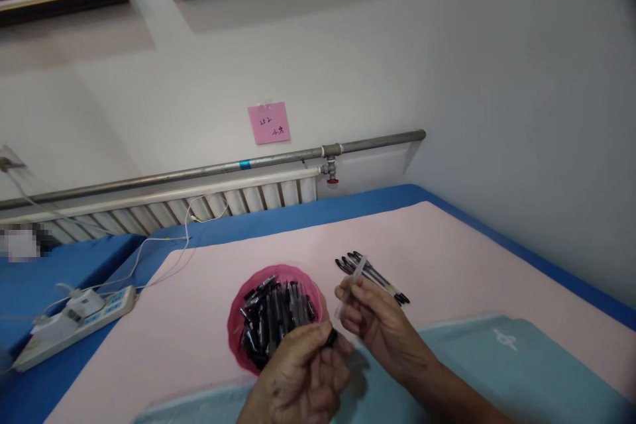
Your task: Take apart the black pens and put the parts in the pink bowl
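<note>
My right hand point(380, 324) pinches a clear, hollow-looking pen barrel point(358, 269), which slants with its upper end away from me. Just below its lower end, my left hand point(305, 374) is closed with thumb and finger on a small black pen part point(331, 338). Whether the barrel and the black part touch, I cannot tell. Partly behind my left hand stands a pink scalloped basket point(232, 328), full of black and clear pen parts point(278, 311). Beyond my right hand lie several black-capped pens point(382, 279), side by side.
The table has a pale pink cover point(209, 278) over blue cloth, with a teal cloth point(477, 358) at the near edge. On the left lies a power strip point(74, 331) with plugged-in chargers and loose white cables. A radiator point(258, 197) and pipe run along the wall behind.
</note>
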The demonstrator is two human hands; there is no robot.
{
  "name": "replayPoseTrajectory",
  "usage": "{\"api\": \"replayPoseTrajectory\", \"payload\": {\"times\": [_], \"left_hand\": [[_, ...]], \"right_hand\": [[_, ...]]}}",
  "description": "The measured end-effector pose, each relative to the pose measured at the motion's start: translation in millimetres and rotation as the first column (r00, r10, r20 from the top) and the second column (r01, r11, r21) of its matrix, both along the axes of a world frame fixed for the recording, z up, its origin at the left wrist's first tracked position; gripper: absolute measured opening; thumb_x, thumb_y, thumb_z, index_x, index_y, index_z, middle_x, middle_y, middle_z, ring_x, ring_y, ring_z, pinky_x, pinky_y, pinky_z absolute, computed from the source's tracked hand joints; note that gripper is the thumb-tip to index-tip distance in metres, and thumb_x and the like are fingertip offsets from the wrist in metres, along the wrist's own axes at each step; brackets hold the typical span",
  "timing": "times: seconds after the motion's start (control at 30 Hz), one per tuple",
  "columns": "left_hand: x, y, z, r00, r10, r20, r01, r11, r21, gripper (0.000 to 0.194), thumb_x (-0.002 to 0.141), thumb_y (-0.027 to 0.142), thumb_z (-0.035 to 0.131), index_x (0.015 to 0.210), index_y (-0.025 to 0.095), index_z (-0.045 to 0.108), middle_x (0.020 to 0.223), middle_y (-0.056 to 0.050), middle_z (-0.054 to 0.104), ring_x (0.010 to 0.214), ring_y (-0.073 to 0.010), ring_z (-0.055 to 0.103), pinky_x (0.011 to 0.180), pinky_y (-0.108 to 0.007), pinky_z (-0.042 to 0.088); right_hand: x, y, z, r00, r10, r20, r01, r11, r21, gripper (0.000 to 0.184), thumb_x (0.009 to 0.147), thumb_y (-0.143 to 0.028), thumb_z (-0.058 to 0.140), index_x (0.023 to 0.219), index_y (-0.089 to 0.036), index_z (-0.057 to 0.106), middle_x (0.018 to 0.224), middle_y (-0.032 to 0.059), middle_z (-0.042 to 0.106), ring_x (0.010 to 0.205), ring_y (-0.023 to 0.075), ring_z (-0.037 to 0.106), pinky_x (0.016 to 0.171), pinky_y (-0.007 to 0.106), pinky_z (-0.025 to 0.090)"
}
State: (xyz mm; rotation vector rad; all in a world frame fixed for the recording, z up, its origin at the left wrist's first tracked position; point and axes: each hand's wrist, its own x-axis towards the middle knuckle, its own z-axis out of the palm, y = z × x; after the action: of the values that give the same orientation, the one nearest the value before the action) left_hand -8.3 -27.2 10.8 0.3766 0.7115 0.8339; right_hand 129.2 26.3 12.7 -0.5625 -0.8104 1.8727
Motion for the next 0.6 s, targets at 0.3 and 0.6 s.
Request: {"api": "replayPoseTrajectory", "payload": {"times": [0.3,0.6], "left_hand": [[-0.3,9.2,-11.7,0.888,0.336,-0.315,-0.228,0.915,0.334,0.03,0.071,0.042,0.062,0.081,0.014,0.055,0.053,0.003,0.053,0.039,-0.0064,0.046,0.037,-0.017,0.036],[-48.4,16.2,-15.3,0.458,0.529,-0.714,-0.247,0.848,0.47,0.028,0.07,0.046,0.057,0.07,0.019,0.054,0.047,0.007,0.046,0.044,-0.0095,0.043,0.045,-0.02,0.031]], "right_hand": [[-5.2,-10.4,-11.9,0.821,0.054,0.569,-0.243,0.934,0.262,0.004,0.075,-0.021,0.054,0.074,-0.018,0.054,0.053,-0.0054,0.052,0.049,0.009,0.047,0.047,0.02,0.034],[30.1,29.1,-10.6,-0.108,-0.605,0.789,-0.397,0.753,0.524,0.015,0.084,-0.015,0.039,0.086,-0.015,0.053,0.087,0.0069,0.058,0.073,0.0163,0.053,0.06,0.026,0.034]]}}
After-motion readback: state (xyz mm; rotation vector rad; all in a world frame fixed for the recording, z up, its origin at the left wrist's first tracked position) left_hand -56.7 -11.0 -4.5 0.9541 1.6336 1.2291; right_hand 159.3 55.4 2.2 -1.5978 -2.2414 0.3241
